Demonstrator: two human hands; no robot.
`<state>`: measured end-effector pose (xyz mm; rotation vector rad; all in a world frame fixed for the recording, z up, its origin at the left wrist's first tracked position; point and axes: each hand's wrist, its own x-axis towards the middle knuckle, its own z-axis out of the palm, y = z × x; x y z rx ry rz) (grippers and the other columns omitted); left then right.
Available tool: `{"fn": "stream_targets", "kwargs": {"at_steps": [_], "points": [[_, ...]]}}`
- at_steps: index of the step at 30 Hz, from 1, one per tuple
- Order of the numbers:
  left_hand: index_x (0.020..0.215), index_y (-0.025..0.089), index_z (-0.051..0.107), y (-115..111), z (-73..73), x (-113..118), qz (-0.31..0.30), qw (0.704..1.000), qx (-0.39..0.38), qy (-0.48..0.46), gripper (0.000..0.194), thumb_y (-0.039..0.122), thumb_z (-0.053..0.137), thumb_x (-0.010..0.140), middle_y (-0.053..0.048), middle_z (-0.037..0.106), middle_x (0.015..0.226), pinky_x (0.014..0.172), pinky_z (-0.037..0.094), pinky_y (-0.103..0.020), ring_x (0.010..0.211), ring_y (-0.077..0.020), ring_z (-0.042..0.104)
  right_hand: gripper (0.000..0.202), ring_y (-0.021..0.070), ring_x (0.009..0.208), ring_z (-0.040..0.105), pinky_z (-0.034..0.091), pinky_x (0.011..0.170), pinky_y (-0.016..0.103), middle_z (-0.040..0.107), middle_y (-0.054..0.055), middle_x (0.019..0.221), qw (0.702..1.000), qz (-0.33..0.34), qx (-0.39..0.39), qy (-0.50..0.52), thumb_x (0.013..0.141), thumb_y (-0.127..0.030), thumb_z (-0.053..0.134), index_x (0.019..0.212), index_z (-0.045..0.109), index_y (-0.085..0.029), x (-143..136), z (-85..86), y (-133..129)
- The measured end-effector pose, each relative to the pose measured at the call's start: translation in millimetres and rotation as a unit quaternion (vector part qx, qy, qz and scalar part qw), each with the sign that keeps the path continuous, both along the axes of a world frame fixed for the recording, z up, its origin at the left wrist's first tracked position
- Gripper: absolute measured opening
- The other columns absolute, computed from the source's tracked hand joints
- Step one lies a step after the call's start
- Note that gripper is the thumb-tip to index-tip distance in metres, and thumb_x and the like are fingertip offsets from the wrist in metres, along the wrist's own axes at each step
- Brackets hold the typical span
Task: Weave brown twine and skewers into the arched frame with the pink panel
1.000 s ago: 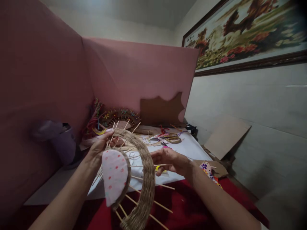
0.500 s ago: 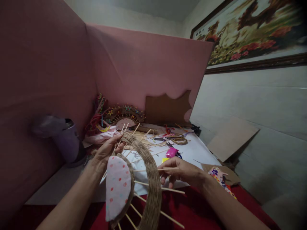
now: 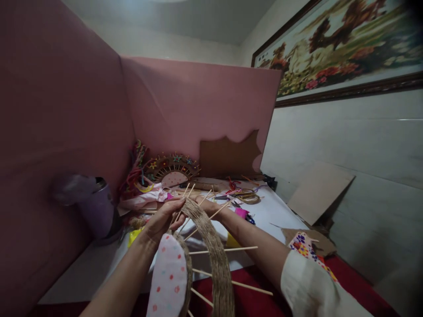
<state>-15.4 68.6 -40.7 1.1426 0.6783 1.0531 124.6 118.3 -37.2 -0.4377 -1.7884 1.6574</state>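
Observation:
A half-round craft fan of twine-wrapped arch (image 3: pixel 211 240), thin wooden sticks (image 3: pixel 244 285) and a half disc of dotted white cloth (image 3: pixel 168 277) is held up in front of me. My left hand (image 3: pixel 165 216) is closed around the arch's far end, thumb on top by the sticks. My right hand (image 3: pixel 205 206) reaches behind that same end. Its fingers are hidden by the arch and sticks, so whether it grips anything does not show. Sticks radiate from the cloth half disc and poke out past the arch.
A finished-looking decorated fan (image 3: pixel 172 169) leans against the pink partition (image 3: pixel 198 101), beside brown cardboard (image 3: pixel 229 154). Scissors (image 3: pixel 247 197) and a pink packet (image 3: pixel 242 213) lie on the white tabletop (image 3: pixel 277 211). At left stands a purple container (image 3: pixel 97 207); coloured cords (image 3: pixel 134 165) are heaped behind.
My right hand has left the fan's right-hand sticks and moved forward and left, behind the arch's far end. My left hand keeps its hold. The view has shifted slightly.

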Motion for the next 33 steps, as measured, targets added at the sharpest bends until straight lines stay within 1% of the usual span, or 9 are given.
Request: {"fn": "stream_targets", "kwargs": {"at_steps": [4, 9, 14, 17, 21, 24, 29, 31, 33], "points": [[0.063, 0.010, 0.061, -6.7, 7.2, -1.6, 0.020, 1.000, 0.011, 0.020, 0.030, 0.037, 0.065, 0.077, -0.002, 0.058, 0.043, 0.030, 0.021, -0.013, 0.029, -0.0020, 0.037, 0.023, 0.0072, 0.046, 0.046, 0.035, 0.045, 0.017, 0.058, -0.005, 0.053, 0.999, 0.004, 0.009, -0.043, 0.053, -0.030, 0.077, 0.062, 0.063, -0.014, 16.5, -5.3, 1.0], [0.064, 0.009, 0.064, -13.1, 11.3, 3.1, 0.034, 0.998, 0.015, 0.042, 0.026, 0.033, 0.069, 0.073, -0.007, 0.065, 0.050, 0.029, 0.023, -0.014, 0.028, -0.0022, 0.037, 0.041, 0.0024, 0.037, 0.024, 0.016, 0.037, 0.016, 0.039, -0.009, 0.041, 0.996, -0.002, 0.000, -0.086, 0.062, -0.048, 0.072, 0.050, 0.052, -0.014, 43.6, -6.9, 5.7], [0.069, 0.009, 0.066, -16.3, 11.0, 9.7, 0.038, 0.997, 0.008, 0.062, 0.026, 0.034, 0.069, 0.073, -0.006, 0.064, 0.048, 0.028, 0.023, -0.014, 0.026, -0.0033, 0.039, 0.047, 0.0037, 0.040, 0.024, 0.015, 0.039, 0.017, 0.038, -0.008, 0.044, 0.995, -0.014, -0.005, -0.099, 0.063, -0.058, 0.068, 0.053, 0.054, -0.014, 51.9, -2.3, 5.3], [0.067, 0.010, 0.064, -15.3, 9.6, 10.2, 0.046, 0.997, 0.008, 0.060, 0.026, 0.035, 0.071, 0.070, -0.005, 0.064, 0.046, 0.027, 0.023, -0.015, 0.024, -0.0036, 0.038, 0.044, 0.0033, 0.041, 0.021, 0.014, 0.041, 0.018, 0.036, -0.008, 0.043, 0.994, -0.028, 0.004, -0.103, 0.064, -0.053, 0.070, 0.052, 0.056, -0.013, 54.4, 1.3, 7.3], [0.069, 0.012, 0.063, -13.6, 7.2, 10.1, 0.060, 0.997, 0.016, 0.051, 0.023, 0.034, 0.072, 0.069, -0.005, 0.064, 0.046, 0.028, 0.022, -0.014, 0.024, -0.0037, 0.038, 0.036, 0.0029, 0.041, 0.024, 0.014, 0.041, 0.018, 0.047, -0.006, 0.046, 0.992, -0.042, 0.022, -0.118, 0.066, -0.045, 0.072, 0.059, 0.064, -0.011, 60.4, 4.7, 14.0], [0.075, 0.011, 0.065, -12.5, 4.5, 10.6, 0.060, 0.997, 0.018, 0.047, 0.024, 0.033, 0.072, 0.069, -0.005, 0.064, 0.045, 0.028, 0.022, -0.014, 0.024, -0.0036, 0.038, 0.032, 0.0027, 0.041, 0.027, 0.015, 0.041, 0.018, 0.050, -0.006, 0.049, 0.989, -0.049, 0.033, -0.132, 0.065, -0.041, 0.073, 0.061, 0.065, -0.011, 64.9, 7.9, 16.8], [0.080, 0.010, 0.066, -11.9, 1.8, 11.0, 0.059, 0.997, 0.014, 0.043, 0.026, 0.032, 0.074, 0.068, -0.005, 0.064, 0.045, 0.028, 0.021, -0.014, 0.025, -0.0040, 0.040, 0.033, 0.0040, 0.044, 0.034, 0.022, 0.043, 0.017, 0.049, -0.006, 0.049, 0.986, -0.058, 0.051, -0.150, 0.064, -0.043, 0.073, 0.063, 0.065, -0.012, 66.3, 15.4, 16.9], [0.085, 0.009, 0.066, -12.7, 2.3, 10.9, 0.059, 0.997, 0.013, 0.041, 0.030, 0.032, 0.074, 0.068, -0.004, 0.064, 0.046, 0.028, 0.022, -0.014, 0.026, -0.0050, 0.042, 0.035, 0.0046, 0.046, 0.037, 0.025, 0.044, 0.018, 0.050, -0.005, 0.050, 0.984, -0.068, 0.063, -0.154, 0.062, -0.045, 0.075, 0.063, 0.065, -0.012, 65.3, 17.7, 19.6], [0.099, 0.010, 0.063, -13.3, 2.8, 11.0, 0.064, 0.997, 0.014, 0.034, 0.040, 0.031, 0.075, 0.066, -0.003, 0.065, 0.050, 0.028, 0.024, -0.014, 0.028, -0.0075, 0.047, 0.037, 0.0046, 0.045, 0.037, 0.025, 0.044, 0.018, 0.050, -0.005, 0.048, 0.981, -0.079, 0.077, -0.161, 0.058, -0.046, 0.077, 0.062, 0.065, -0.011, 64.0, 18.6, 24.8]]}}
